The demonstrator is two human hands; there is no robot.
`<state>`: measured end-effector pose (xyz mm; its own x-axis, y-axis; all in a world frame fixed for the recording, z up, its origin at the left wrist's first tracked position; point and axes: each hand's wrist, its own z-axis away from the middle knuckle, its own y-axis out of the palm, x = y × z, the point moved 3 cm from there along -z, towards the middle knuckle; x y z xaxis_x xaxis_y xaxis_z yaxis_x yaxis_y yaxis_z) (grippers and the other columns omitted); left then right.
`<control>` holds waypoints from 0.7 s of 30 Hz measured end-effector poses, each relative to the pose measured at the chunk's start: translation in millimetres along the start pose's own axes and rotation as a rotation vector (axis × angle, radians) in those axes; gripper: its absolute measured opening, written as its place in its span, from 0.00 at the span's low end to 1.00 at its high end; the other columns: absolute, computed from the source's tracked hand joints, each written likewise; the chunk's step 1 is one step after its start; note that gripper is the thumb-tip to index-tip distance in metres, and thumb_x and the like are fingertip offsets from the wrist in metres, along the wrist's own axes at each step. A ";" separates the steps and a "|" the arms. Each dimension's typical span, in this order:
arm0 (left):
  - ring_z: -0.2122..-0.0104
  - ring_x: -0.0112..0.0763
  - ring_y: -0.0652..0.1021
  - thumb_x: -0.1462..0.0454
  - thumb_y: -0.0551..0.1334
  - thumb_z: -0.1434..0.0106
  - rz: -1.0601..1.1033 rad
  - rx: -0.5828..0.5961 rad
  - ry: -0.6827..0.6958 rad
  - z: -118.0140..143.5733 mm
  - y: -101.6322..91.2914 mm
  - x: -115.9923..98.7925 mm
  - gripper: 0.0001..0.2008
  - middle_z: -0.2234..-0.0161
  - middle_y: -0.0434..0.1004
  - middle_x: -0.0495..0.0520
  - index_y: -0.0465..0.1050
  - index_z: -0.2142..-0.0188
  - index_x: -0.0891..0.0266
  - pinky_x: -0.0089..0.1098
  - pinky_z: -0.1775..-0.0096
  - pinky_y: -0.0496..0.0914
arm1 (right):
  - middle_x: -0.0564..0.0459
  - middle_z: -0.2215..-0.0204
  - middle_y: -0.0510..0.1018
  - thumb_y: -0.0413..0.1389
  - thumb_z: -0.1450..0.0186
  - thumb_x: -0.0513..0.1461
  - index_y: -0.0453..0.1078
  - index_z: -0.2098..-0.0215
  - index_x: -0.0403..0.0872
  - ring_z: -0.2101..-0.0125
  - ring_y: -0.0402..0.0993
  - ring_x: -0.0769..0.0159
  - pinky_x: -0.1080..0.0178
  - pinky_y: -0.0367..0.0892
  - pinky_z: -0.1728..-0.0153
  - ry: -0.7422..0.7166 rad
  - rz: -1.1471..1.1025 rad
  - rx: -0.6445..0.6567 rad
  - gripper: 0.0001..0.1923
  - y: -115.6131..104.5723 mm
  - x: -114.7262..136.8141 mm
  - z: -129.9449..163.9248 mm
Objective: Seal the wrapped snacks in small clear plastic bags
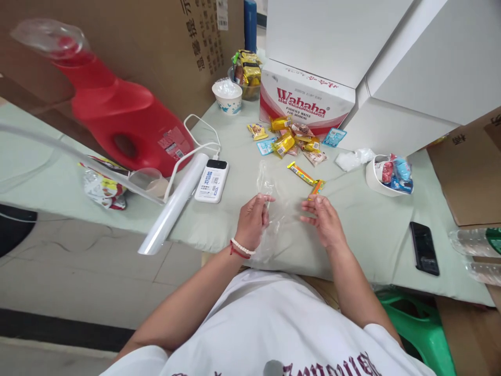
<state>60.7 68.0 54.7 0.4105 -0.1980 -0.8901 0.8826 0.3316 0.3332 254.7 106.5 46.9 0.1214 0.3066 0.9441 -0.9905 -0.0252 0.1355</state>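
My left hand, with a white bead bracelet and a red cord at the wrist, pinches a clear plastic bag. The bag hangs limp over the table's front part, and its outline is hard to see. Between the thumb and fingers of my right hand is a small orange-yellow wrapped snack stick, pointing away from me. A similar wrapped stick lies just beyond it on the table. Farther back sits a loose pile of wrapped snacks, gold and pink, with blue packets at its sides.
A Wahaha carton stands behind the pile. To the left are a power bank with a white cable, a plastic roll and a red jug. Rightward are a white bowl of packets and a phone.
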 end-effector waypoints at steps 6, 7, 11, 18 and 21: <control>0.85 0.19 0.57 0.36 0.63 0.38 0.047 0.181 -0.042 7.0 12.1 6.4 0.33 0.80 0.59 0.41 0.79 0.54 0.64 0.25 0.83 0.51 | 0.53 0.60 0.80 0.76 0.50 0.51 0.72 0.44 0.55 0.66 0.77 0.65 0.63 0.75 0.66 0.186 -0.131 0.269 0.38 51.6 -23.1 6.4; 0.85 0.19 0.57 0.37 0.64 0.38 0.068 0.175 -0.048 5.3 8.7 4.2 0.32 0.80 0.58 0.41 0.79 0.54 0.63 0.24 0.83 0.50 | 0.54 0.64 0.80 0.77 0.50 0.49 0.75 0.49 0.53 0.69 0.75 0.67 0.64 0.74 0.69 0.198 -0.165 0.276 0.33 49.7 -22.2 2.9; 0.85 0.16 0.56 0.38 0.68 0.41 0.153 0.098 -0.054 -6.9 -16.0 -8.5 0.31 0.78 0.58 0.40 0.78 0.53 0.61 0.22 0.84 0.48 | 0.58 0.70 0.77 0.79 0.55 0.41 0.77 0.62 0.49 0.75 0.67 0.75 0.71 0.66 0.76 0.208 -0.242 0.203 0.25 12.9 -11.4 -13.5; 0.85 0.15 0.57 0.40 0.71 0.43 0.145 0.040 -0.144 -22.1 -43.2 -14.8 0.32 0.78 0.61 0.40 0.76 0.51 0.62 0.20 0.85 0.49 | 0.59 0.72 0.76 0.78 0.53 0.42 0.76 0.63 0.50 0.76 0.67 0.74 0.69 0.68 0.74 0.140 -0.163 0.118 0.22 -47.7 9.4 -26.8; 0.87 0.15 0.56 0.42 0.69 0.39 0.188 0.059 -0.290 -24.5 -40.2 -12.8 0.28 0.79 0.61 0.38 0.73 0.50 0.59 0.19 0.85 0.48 | 0.56 0.67 0.80 0.75 0.48 0.48 0.75 0.58 0.53 0.67 0.77 0.65 0.61 0.75 0.63 0.080 -0.182 0.089 0.23 -43.6 11.4 -27.9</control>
<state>14.3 79.8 45.1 0.6073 -0.3957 -0.6889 0.7939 0.3345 0.5077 297.4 137.6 43.4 0.2882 0.3878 0.8755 -0.9427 -0.0455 0.3305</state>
